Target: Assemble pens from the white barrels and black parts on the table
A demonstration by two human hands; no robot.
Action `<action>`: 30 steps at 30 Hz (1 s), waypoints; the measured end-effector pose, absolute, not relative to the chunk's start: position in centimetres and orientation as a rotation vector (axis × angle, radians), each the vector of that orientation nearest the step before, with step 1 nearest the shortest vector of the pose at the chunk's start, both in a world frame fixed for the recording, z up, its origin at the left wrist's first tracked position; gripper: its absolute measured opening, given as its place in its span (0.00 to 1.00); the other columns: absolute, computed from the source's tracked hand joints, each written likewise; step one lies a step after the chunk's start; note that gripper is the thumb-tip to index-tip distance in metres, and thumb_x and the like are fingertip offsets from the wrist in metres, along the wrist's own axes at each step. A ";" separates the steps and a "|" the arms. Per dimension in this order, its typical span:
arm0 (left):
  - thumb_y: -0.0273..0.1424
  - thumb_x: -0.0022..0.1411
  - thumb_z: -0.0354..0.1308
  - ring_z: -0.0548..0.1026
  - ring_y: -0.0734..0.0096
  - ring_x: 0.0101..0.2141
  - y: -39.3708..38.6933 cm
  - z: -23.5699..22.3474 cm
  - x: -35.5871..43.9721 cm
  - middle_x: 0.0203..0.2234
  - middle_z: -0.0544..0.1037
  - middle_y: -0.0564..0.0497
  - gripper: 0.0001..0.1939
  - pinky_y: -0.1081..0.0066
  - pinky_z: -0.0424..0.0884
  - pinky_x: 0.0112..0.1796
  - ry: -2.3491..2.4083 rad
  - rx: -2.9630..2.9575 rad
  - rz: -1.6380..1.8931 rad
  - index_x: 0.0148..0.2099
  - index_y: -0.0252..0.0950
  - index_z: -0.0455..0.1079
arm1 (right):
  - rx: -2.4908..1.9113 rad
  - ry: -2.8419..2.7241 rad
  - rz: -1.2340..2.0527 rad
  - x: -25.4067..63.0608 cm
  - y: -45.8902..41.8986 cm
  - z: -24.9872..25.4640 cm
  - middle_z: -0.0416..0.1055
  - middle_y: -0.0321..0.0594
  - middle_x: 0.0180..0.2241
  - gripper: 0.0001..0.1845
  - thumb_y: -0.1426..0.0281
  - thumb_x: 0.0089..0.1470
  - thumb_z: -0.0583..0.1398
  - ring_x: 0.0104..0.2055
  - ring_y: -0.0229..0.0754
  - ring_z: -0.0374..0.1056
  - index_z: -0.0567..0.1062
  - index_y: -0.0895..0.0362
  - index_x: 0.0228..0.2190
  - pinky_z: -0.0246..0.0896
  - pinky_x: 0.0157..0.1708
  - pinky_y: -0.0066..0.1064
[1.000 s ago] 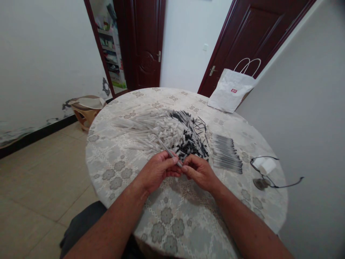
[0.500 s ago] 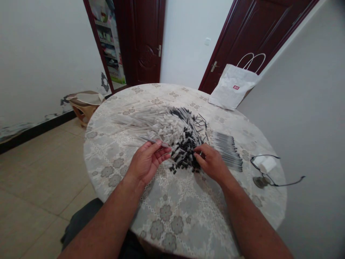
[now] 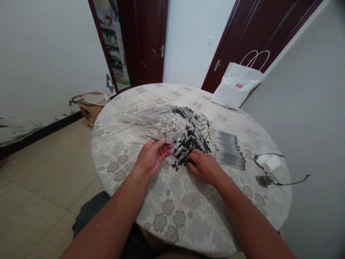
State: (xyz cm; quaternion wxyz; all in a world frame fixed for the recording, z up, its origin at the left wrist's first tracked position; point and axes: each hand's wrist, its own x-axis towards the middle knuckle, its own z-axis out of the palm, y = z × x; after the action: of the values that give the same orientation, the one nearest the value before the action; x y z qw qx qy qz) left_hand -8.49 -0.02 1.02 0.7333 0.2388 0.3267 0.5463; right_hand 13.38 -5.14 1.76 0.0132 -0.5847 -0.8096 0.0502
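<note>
My left hand (image 3: 154, 154) pinches a slim grey pen (image 3: 153, 137) between thumb and index finger, its other fingers loosely curled. The pen slants toward the upper left, over a heap of clear pen barrels (image 3: 134, 118). At the near side of the heap, my right hand (image 3: 202, 163) reaches into the small black pen parts (image 3: 190, 142), its fingertips drawn together. What lies between those fingertips is hidden. Small white pen parts (image 3: 171, 126) are piled beside the black ones. Thin dark rods (image 3: 201, 124), perhaps refills, lie behind them.
A neat row of pens with dark ends (image 3: 229, 149) lies right of my right hand. Eyeglasses (image 3: 269, 181), a white item (image 3: 271, 163) and a small round object (image 3: 262, 180) sit at the right edge. A white paper bag (image 3: 235, 86) stands on the patterned tablecloth (image 3: 172, 196) at the back.
My hands have parted from the pen they both held. The left carried it up and leftward; the right went to the black parts and has since shifted a little left and nearer among them.
</note>
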 end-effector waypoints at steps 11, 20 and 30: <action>0.28 0.58 0.69 0.83 0.64 0.36 -0.4 1.0 -8.2 0.34 0.81 0.47 0.11 0.69 0.79 0.35 0.731 0.537 1.185 0.37 0.33 0.69 | -1.853 -2.548 0.026 13.0 -5.1 1.1 0.73 0.43 0.42 0.08 0.69 0.66 0.56 0.37 0.41 0.71 0.76 0.54 0.40 0.54 0.31 0.30; 0.29 0.58 0.69 0.82 0.65 0.35 -0.3 1.1 -8.4 0.33 0.81 0.47 0.12 0.69 0.79 0.34 0.721 0.544 1.204 0.38 0.33 0.68 | -1.636 -2.534 0.175 13.5 -5.7 2.1 0.72 0.40 0.40 0.06 0.71 0.65 0.58 0.39 0.40 0.69 0.76 0.54 0.40 0.57 0.35 0.29; 0.29 0.59 0.69 0.83 0.65 0.36 -0.4 1.2 -8.6 0.35 0.81 0.47 0.11 0.70 0.79 0.34 0.722 0.551 1.202 0.39 0.33 0.69 | -1.617 -2.697 0.224 9.6 -6.0 0.9 0.73 0.42 0.40 0.10 0.68 0.67 0.56 0.37 0.40 0.72 0.77 0.54 0.41 0.59 0.33 0.28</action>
State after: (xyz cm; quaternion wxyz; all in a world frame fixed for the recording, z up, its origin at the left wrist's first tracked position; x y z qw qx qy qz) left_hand -8.55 -0.42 1.17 0.7294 0.2500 0.3279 0.5458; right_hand 9.59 -6.03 0.92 -0.0054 -0.5128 -0.8555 0.0710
